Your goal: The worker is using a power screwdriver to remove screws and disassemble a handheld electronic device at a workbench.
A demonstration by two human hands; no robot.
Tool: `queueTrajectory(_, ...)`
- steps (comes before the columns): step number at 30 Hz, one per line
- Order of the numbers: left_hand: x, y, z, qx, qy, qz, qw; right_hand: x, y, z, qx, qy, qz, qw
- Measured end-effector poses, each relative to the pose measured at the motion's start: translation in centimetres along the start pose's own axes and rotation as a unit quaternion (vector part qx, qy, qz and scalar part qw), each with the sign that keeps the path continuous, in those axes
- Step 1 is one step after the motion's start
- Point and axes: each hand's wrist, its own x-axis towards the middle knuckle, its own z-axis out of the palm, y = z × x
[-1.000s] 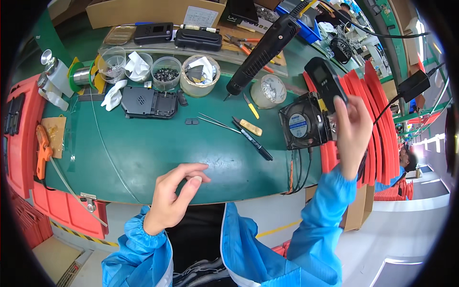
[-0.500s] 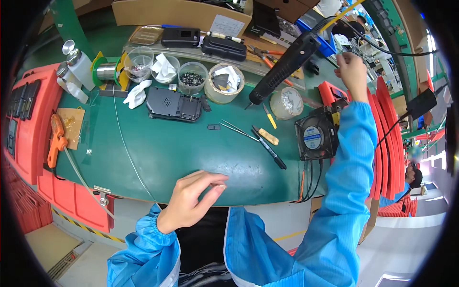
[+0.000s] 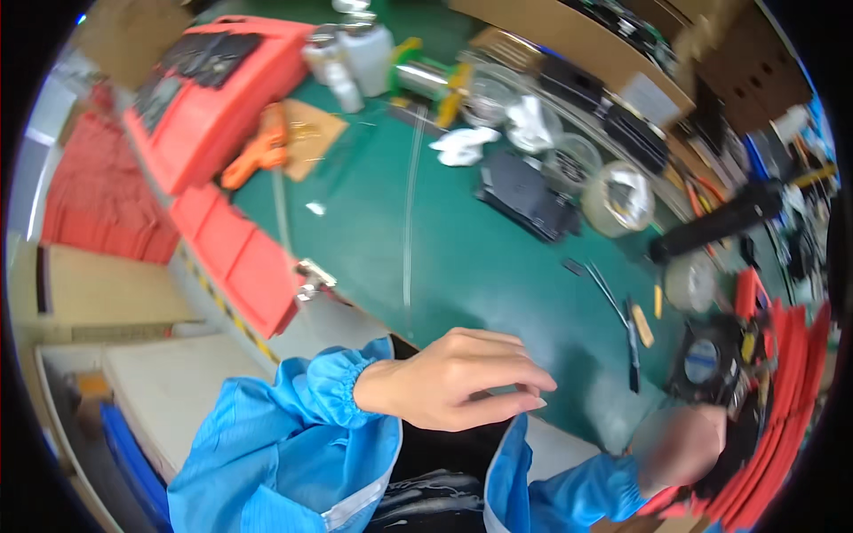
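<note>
My left hand (image 3: 462, 380) hovers over the near edge of the green worktop, its fingers loosely bent, with a gap between thumb and forefinger and nothing held. My right hand (image 3: 682, 446) is low at the right, near the black fan (image 3: 704, 357); motion smears its fingers. On the worktop between them and the far side lie tweezers (image 3: 606, 291), a black marker pen (image 3: 633, 355) and a tan-handled tool (image 3: 641, 325). Farther back sits a black device housing (image 3: 526, 197) with a small dark part (image 3: 573, 266) nearer me.
Several plastic tubs, such as one with white scraps (image 3: 617, 200), line the back. A black electric screwdriver (image 3: 720, 218) hangs at the right. At the left are an orange glue gun (image 3: 259, 149), a solder wire spool (image 3: 423, 80) and a red tray (image 3: 213, 98). Red trays (image 3: 791, 400) stand at the right.
The view has swung left, so the bench appears turned and shifted right. My right hand has come down from the far right toward the near side. The left hand stays near the front edge.
</note>
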Motion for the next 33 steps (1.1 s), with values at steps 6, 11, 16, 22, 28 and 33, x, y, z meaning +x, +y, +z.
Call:
queueTrajectory(6,-1.6,5.6,-8.6,0.169,0.112,-0.011,0.979,-3.7,5.6,2.7,-0.164,-0.156,0.013,0.974)
queueTrajectory(11,-1.0,4.3,-17.0,0.42,0.237,-0.084,0.872,-1.5,1.5,5.5,-0.209,-0.34,0.073,0.914)
queueTrajectory(16,-0.8,1.4,-30.6,0.565,0.271,-0.146,0.766,-1.1,3.2,5.9,-0.285,-0.361,0.044,0.887)
queueTrajectory(22,-3.9,-0.9,-43.0,0.685,0.321,-0.213,0.618,-0.9,3.3,5.7,-0.303,-0.357,0.04,0.883)
queueTrajectory(28,-2.3,-1.3,-43.5,0.639,0.38,-0.261,0.615,-0.8,3.1,5.3,-0.319,-0.379,0.057,0.867)
queueTrajectory(33,-2.0,-0.7,-41.8,0.569,0.409,-0.34,0.627,-0.8,3.4,5.1,-0.308,-0.376,0.055,0.872)
